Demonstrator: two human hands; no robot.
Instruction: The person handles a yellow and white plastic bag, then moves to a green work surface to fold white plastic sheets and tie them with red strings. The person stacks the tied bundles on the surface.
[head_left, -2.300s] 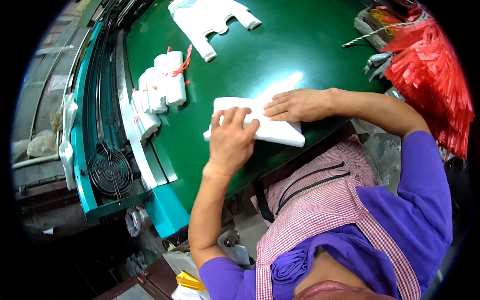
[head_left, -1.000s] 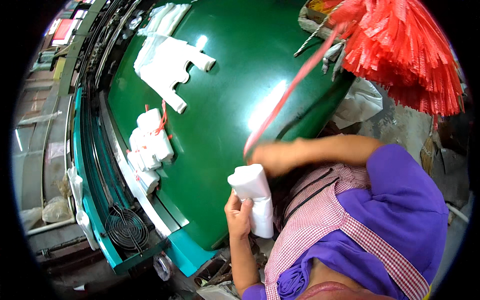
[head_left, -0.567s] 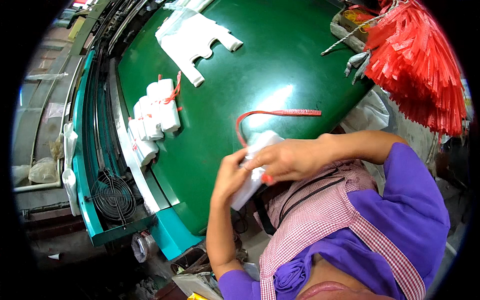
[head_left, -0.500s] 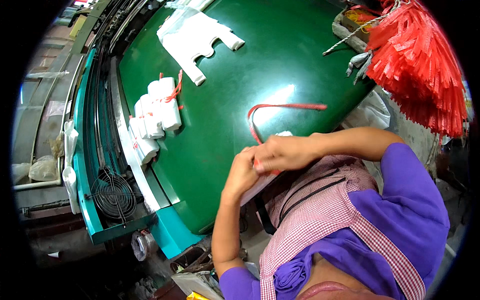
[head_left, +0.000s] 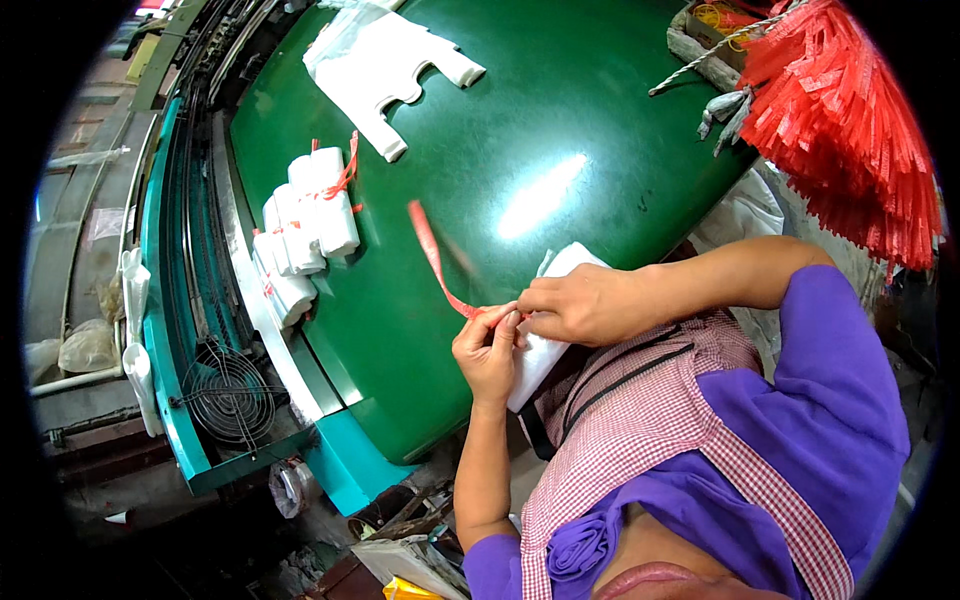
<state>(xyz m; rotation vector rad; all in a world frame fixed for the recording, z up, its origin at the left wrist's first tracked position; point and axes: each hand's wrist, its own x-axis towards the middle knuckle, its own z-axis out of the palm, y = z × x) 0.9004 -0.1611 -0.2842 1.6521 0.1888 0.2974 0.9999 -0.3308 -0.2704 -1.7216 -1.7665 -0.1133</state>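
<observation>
A rolled bundle of white plastic bags (head_left: 540,362) lies against the near edge of the green table, close to my apron. My left hand (head_left: 488,345) pinches a red plastic strip (head_left: 432,252), whose free end sticks up and away over the table. Over the bundle, my right hand (head_left: 580,305) has its fingers curled at the same strip, beside the left fingertips. Where the strip crosses the bundle, my fingers hide most of it.
Several tied white bag rolls (head_left: 326,205) stand in a row at the table's left. Flat white vest-shaped bags (head_left: 385,70) lie on the far side of the green table (head_left: 430,150). Red strips (head_left: 840,140) hang in a bunch at right; a round wire guard (head_left: 230,395) sits at left.
The strip's free end has swung from the right over to the left. My hands have shifted slightly, and more of the white bundle shows beneath them.
</observation>
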